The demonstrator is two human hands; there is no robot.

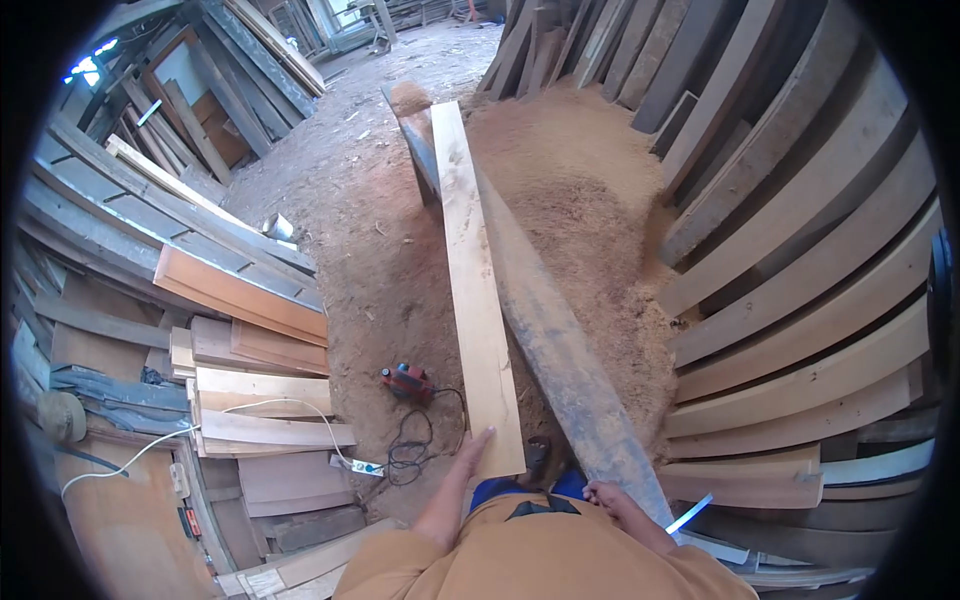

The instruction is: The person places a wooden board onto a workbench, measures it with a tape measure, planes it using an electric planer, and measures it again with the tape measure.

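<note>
A long pale wooden plank (pixel 468 270) stretches away from my body, its far part resting across a weathered beam (pixel 570 350). My left hand (pixel 478 448) holds the plank's left edge close to its near end. Beside the beam's near end, in front of my waist, is my right hand (pixel 607 495) with its fingers curled; what is in them, if anything, is too small to make out. A red power tool (pixel 405 382), which looks like an electric planer, sits on the ground left of the plank, its dark cord (pixel 408 448) coiled nearby.
Boards (pixel 800 400) lean in a dense row on the right, and stacked planks (pixel 265 410) line the left. A white extension lead (pixel 366 467) lies near the left stack. Sawdust (pixel 570 160) covers the ground beyond the beam. A small metal can (pixel 278 227) stands farther left.
</note>
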